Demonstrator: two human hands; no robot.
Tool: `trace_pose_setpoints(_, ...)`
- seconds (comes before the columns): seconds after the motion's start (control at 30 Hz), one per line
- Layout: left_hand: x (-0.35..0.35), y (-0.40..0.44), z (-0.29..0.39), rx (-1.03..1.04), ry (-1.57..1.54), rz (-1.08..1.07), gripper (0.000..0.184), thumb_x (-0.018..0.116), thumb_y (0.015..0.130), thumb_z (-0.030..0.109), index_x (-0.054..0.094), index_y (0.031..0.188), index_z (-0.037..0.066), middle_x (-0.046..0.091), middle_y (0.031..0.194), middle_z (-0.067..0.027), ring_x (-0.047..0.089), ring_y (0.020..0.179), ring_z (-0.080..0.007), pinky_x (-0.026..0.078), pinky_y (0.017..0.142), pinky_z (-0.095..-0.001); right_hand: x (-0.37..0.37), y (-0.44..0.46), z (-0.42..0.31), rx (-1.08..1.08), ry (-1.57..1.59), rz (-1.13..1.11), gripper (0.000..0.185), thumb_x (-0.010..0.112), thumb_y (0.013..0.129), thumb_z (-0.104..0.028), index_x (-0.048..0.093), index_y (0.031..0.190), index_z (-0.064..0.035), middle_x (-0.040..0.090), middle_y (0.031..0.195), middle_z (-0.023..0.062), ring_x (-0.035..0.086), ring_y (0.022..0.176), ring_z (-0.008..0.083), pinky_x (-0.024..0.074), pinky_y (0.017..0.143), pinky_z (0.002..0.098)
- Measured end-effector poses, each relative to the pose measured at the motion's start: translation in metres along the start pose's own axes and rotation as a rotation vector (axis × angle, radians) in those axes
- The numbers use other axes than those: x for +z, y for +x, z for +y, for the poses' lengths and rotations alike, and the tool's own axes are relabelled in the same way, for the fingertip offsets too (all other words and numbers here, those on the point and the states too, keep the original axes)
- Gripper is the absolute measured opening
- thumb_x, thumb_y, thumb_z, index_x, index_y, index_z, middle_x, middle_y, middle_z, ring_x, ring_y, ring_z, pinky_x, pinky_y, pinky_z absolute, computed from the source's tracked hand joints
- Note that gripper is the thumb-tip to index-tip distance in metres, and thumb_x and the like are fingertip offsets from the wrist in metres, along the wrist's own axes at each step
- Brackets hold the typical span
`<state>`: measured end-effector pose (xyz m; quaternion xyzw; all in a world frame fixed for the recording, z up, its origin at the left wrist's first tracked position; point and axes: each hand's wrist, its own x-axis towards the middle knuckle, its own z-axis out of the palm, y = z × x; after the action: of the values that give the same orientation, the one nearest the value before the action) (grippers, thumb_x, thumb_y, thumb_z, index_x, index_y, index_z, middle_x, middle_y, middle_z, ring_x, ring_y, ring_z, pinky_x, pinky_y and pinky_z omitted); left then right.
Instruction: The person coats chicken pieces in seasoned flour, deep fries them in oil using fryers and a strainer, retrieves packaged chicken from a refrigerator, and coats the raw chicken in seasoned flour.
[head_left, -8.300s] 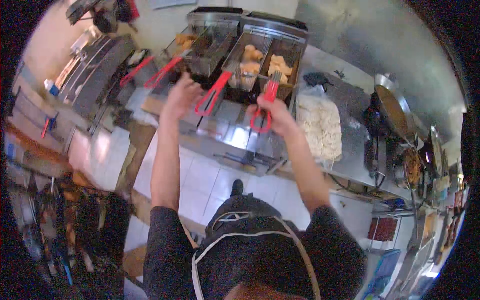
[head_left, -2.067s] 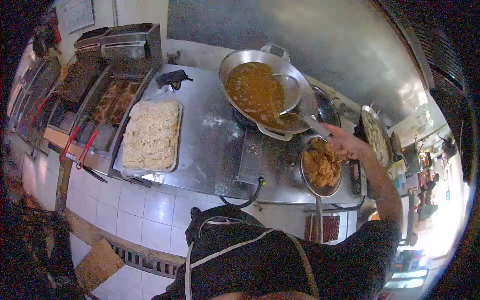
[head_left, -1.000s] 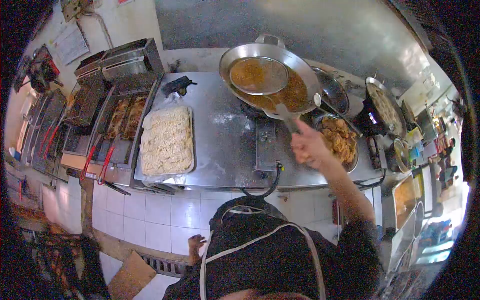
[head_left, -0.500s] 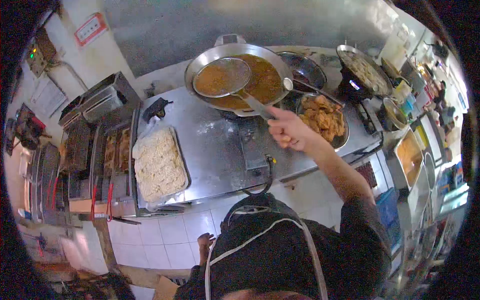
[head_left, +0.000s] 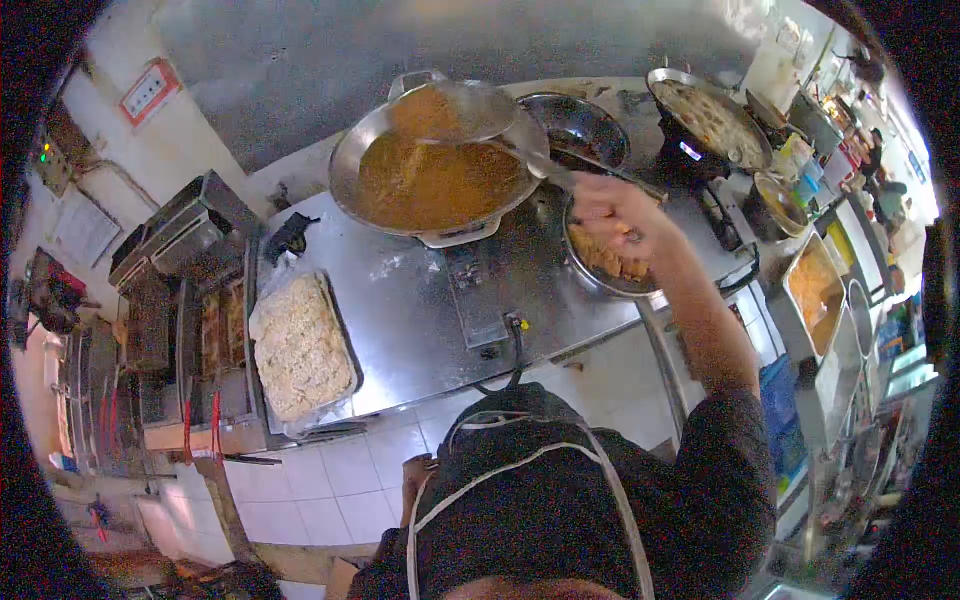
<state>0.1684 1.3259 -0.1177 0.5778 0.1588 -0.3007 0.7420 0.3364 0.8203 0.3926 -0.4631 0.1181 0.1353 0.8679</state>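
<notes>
My right hand (head_left: 628, 218) is closed around the handle of a wire-mesh skimmer (head_left: 490, 108). Motion blurs the skimmer, which is tilted over the far side of a wide steel wok (head_left: 345, 185). Bubbling brown liquid (head_left: 440, 190) fills much of the wok, and brown bits show near the skimmer's mesh. Below my right hand, fried brown pieces (head_left: 605, 252) lie in a round metal bowl (head_left: 590, 282), partly hidden by the hand. My left hand (head_left: 416, 472) hangs low beside my body, away from the counter; its fingers look loosely bent and no object shows in it.
A tray of pale, crumb-coated food (head_left: 303, 345) sits on the left of the steel counter (head_left: 410, 320). Fryers with red-handled baskets (head_left: 205, 330) stand farther left. Behind the bowl are a dark pan (head_left: 575, 130) and another wok (head_left: 710, 120). A metal handle (head_left: 662, 365) juts past the front edge.
The skimmer has risen from the liquid's surface and swung toward the far right of the wok. My right hand has moved right, now over the fried pieces. The camera view has shifted slightly.
</notes>
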Motion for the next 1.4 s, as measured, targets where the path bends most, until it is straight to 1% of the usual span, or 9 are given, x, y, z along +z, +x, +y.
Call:
trace_pose_setpoints(0.1,-0.043,0.027,-0.059,0.415,1.476,-0.040,0.025,0.056,0.083,0.025,0.063,0.096,0.006,0.064,0.095,-0.0157,0.063,0.085,-0.0225,0.049,0.073,-0.0450,-0.018,-0.019,-0.041,-0.074,-0.153,0.193,0.042,0.050,0.090,-0.021,0.037,0.129,-0.0153,0.034,0.057,-0.0060,0.030,0.037,0.0006,0.0263,0.026,0.0155)
trace_pose_setpoints(0.2,-0.026,-0.005,-0.063,-0.118,0.239,0.287,0.025,0.056,0.083,0.025,0.062,0.097,0.005,0.064,0.094,-0.0160,0.063,0.084,-0.0233,0.049,0.072,-0.0445,-0.049,-0.027,-0.070,-0.183,-0.270,0.248,0.043,0.050,0.090,-0.020,0.037,0.131,-0.0159,0.034,0.055,-0.0054,0.031,0.036,0.0022,0.0279,0.027,0.0174)
trace_pose_setpoints(0.37,-0.008,-0.023,-0.074,-0.158,0.135,0.348,0.026,0.056,0.083,0.024,0.061,0.098,0.003,0.064,0.093,-0.0165,0.063,0.083,-0.0245,0.050,0.071,-0.0435,-0.169,0.025,-0.058,-0.145,-0.512,0.316,0.047,0.052,0.086,-0.013,0.038,0.131,-0.0112,0.048,0.059,0.0013,0.047,0.043,0.0130,0.0415,0.038,0.0295)
trace_pose_setpoints(0.47,-0.002,-0.021,-0.080,-0.157,0.133,0.330,0.027,0.056,0.083,0.023,0.061,0.098,0.002,0.064,0.093,-0.0167,0.063,0.082,-0.0253,0.051,0.070,-0.0430,-0.206,0.060,-0.028,-0.775,-1.910,0.779,0.044,0.057,0.080,-0.014,0.048,0.122,-0.0064,0.060,0.075,0.0122,0.062,0.067,0.0254,0.0504,0.058,0.0383)
trace_pose_setpoints(0.5,-0.003,-0.026,-0.084,-0.167,0.143,0.324,0.027,0.056,0.083,0.023,0.061,0.098,0.002,0.064,0.093,-0.0168,0.063,0.082,-0.0255,0.051,0.069,-0.0428,-0.212,0.060,-0.023,-0.450,-1.970,0.845,0.039,0.058,0.078,-0.016,0.052,0.115,-0.0042,0.061,0.082,0.0163,0.061,0.077,0.0299,0.0491,0.067,0.0412)
trace_pose_setpoints(0.53,-0.003,-0.023,-0.082,-0.161,0.140,0.324,0.027,0.056,0.083,0.023,0.060,0.099,0.001,0.063,0.092,-0.0169,0.063,0.082,-0.0258,0.051,0.069,-0.0426,-0.211,0.063,-0.022,-0.151,-1.999,0.893,0.035,0.059,0.076,-0.018,0.057,0.107,-0.0019,0.061,0.090,0.0204,0.061,0.087,0.0345,0.0478,0.077,0.0440)
trace_pose_setpoints(0.8,-0.010,0.004,-0.062,-0.177,0.193,0.242,0.029,0.055,0.083,0.021,0.059,0.100,-0.002,0.063,0.091,-0.0177,0.063,0.080,-0.0278,0.052,0.067,-0.0411,-0.237,0.025,-0.061,-0.477,-2.116,0.627,0.027,0.055,0.081,-0.017,0.054,0.101,0.0014,0.059,0.067,0.0161,0.060,0.057,0.0287,0.0493,0.051,0.0391)
trace_pose_setpoints(0.97,-0.017,0.009,-0.054,-0.198,0.196,0.214,0.030,0.055,0.083,0.020,0.058,0.101,-0.003,0.063,0.090,-0.0181,0.064,0.078,-0.0290,0.053,0.066,-0.0402,-0.096,-0.031,-0.069,-0.487,-0.888,0.324,0.026,0.048,0.084,-0.003,0.048,0.109,0.0028,0.050,0.054,0.0065,0.044,0.034,0.0116,0.0352,0.029,0.0266)
trace_pose_setpoints(1.4,-0.009,-0.008,-0.009,-0.070,-0.244,0.471,0.025,0.053,0.083,0.013,0.056,0.098,-0.006,0.062,0.085,-0.0203,0.064,0.071,-0.0304,0.056,0.055,-0.0379,0.028,0.025,-0.106,0.140,-1.673,0.177,0.060,0.043,0.085,-0.003,0.020,0.140,-0.0094,0.046,0.050,0.0029,0.042,0.032,0.0109,0.0421,0.034,0.0257)
